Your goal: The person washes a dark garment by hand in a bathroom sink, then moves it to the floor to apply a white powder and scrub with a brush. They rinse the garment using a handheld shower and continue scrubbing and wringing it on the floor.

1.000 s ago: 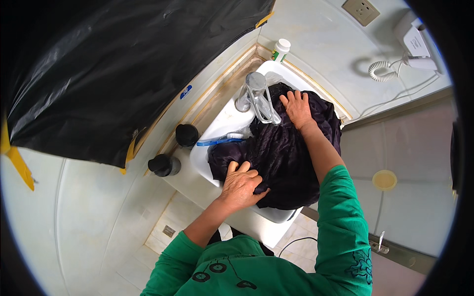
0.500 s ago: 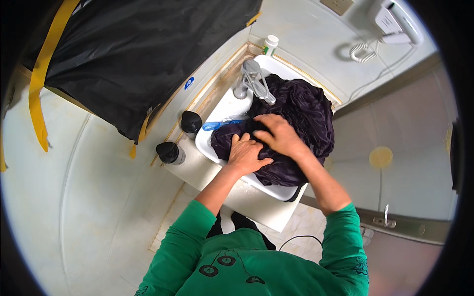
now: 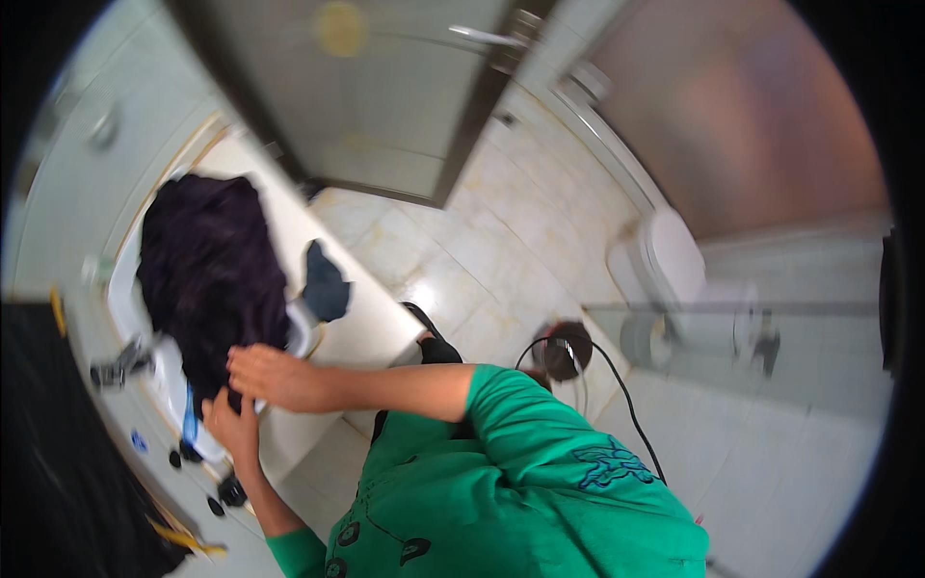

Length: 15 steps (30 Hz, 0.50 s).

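A large bunched garment (image 3: 212,260), dark purple and slightly shiny, fills most of the white sink (image 3: 171,371) and rises over its rim. My right hand (image 3: 277,377) is closed over the garment's near end, fingers curled. Just below it, my left hand (image 3: 232,426) grips the same end, its fingertips close to the right hand's. Motion blur softens both hands. Beside the left hand a blue, long-handled thing (image 3: 190,424) lies along the sink, partly hidden. The metal faucet (image 3: 120,366) stands at the sink's left side.
A small dark cloth (image 3: 326,284) lies on the white counter (image 3: 361,332). Black-capped bottles (image 3: 231,489) stand by the sink's near corner. Beyond are a framed door (image 3: 385,87), a white toilet (image 3: 674,255), a dark bin (image 3: 564,352) and a black cable (image 3: 626,395).
My view has swung far to the right, so the sink now sits at the left and floor, toilet and bin show. My hands have come together at the garment's near end.
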Available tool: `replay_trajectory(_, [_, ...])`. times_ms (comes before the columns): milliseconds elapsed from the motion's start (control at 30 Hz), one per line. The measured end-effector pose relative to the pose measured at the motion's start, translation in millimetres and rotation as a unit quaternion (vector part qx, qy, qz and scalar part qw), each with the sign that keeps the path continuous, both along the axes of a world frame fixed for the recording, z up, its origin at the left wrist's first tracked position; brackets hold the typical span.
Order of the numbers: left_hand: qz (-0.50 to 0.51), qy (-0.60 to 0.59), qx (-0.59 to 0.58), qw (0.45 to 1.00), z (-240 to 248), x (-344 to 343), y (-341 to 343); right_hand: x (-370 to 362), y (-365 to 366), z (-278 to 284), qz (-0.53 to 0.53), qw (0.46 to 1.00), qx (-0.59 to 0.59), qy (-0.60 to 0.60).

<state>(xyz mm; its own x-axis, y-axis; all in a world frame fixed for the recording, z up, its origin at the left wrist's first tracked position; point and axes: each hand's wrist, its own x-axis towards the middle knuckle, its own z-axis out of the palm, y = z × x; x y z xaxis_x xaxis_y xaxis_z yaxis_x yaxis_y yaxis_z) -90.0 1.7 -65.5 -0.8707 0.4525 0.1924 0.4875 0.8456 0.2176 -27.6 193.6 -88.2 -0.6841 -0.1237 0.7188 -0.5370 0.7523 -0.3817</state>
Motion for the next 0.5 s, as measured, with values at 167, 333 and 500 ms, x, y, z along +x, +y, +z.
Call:
replay_trajectory(167, [-0.041, -0.033, -0.046, 0.998, 4.6, -4.6, -6.8, 4.9, -9.8, -19.4, -0.041, 0.996, 0.075, -0.005])
replay_trajectory(333, [-0.086, -0.054, -0.031, 0.994, -3.3, -18.5, -16.4, 6.0, -27.5, -40.0, -0.114, 0.992, 0.058, 0.022])
replay_trajectory(500, [-0.116, -0.003, -0.102, 0.988, 21.5, -7.6, 1.2, 35.0, -25.6, -31.1, -0.112, 0.994, -0.013, 0.002])
